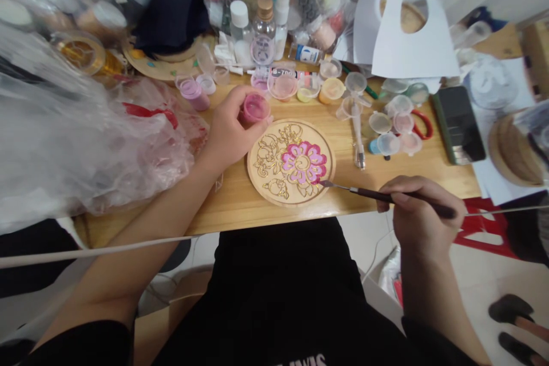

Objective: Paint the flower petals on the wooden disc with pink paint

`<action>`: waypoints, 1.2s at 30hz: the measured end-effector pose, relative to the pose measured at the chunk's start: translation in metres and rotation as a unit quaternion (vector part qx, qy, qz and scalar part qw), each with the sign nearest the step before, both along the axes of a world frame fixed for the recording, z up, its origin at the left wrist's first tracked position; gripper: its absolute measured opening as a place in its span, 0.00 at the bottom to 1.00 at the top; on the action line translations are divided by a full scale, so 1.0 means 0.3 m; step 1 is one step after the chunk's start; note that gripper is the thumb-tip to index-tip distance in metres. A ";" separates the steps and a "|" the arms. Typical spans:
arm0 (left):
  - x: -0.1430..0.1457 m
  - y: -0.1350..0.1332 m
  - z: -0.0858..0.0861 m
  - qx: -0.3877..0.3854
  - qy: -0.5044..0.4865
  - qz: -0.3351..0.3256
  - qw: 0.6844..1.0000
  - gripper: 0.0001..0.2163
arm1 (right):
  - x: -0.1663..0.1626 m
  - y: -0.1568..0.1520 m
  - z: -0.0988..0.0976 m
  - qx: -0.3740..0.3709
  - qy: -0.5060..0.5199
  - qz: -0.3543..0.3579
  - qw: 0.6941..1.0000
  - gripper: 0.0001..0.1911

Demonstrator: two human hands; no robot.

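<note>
My left hand [234,128] is closed around a small cup of dark pink paint [256,107], tilted so its opening faces me, above the upper left rim of a round wooden plate [254,178]. In my right hand [422,211] is a palette knife [372,194] with a dark handle, its thin metal tip touching or just above the lower right petals. Gold outlines cover the plate's face. The flower [303,161] has light pink petals with dark pink edges; the other outlined shapes show bare wood.
Small lidded paint cups [332,90] line the back of the plate. Bottles [262,34] stand behind them. To the right lie a craft knife [358,140], red-handled scissors [422,124] and a phone [460,124]. Plastic bags [107,148] crowd the left; a white cable [92,251] crosses the front.
</note>
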State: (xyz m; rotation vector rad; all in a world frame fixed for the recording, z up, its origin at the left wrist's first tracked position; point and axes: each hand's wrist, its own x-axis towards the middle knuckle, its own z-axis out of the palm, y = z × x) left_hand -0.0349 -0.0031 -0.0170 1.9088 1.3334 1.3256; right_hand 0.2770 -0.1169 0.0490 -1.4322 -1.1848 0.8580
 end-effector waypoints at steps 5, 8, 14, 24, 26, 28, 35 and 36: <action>0.003 -0.001 0.006 0.015 0.003 0.002 1.000 0.13 | 0.002 0.001 -0.005 0.018 0.006 0.007 1.000 0.10; 0.002 0.001 0.006 -0.002 0.006 0.003 1.000 0.13 | 0.002 0.000 -0.003 0.011 0.001 0.003 1.000 0.09; -0.001 0.005 -0.001 -0.015 0.007 0.005 1.000 0.15 | 0.000 0.000 0.000 -0.006 -0.001 0.006 1.000 0.06; -0.002 0.006 0.002 0.000 0.007 0.002 1.000 0.14 | -0.001 -0.005 0.004 0.005 0.010 0.029 1.000 0.07; -0.002 0.004 0.005 -0.003 0.006 0.002 1.000 0.14 | 0.000 -0.006 0.002 0.007 0.008 0.030 1.000 0.08; -0.001 0.000 0.008 -0.004 0.004 0.002 1.000 0.13 | 0.003 -0.006 0.001 0.009 0.003 0.030 1.000 0.08; -0.001 0.008 -0.010 0.012 -0.008 -0.005 1.000 0.15 | 0.001 -0.004 0.007 0.013 0.002 0.037 0.999 0.11; -0.001 0.010 -0.013 0.016 -0.010 -0.007 1.000 0.15 | 0.001 -0.004 0.009 0.010 0.003 0.040 0.999 0.11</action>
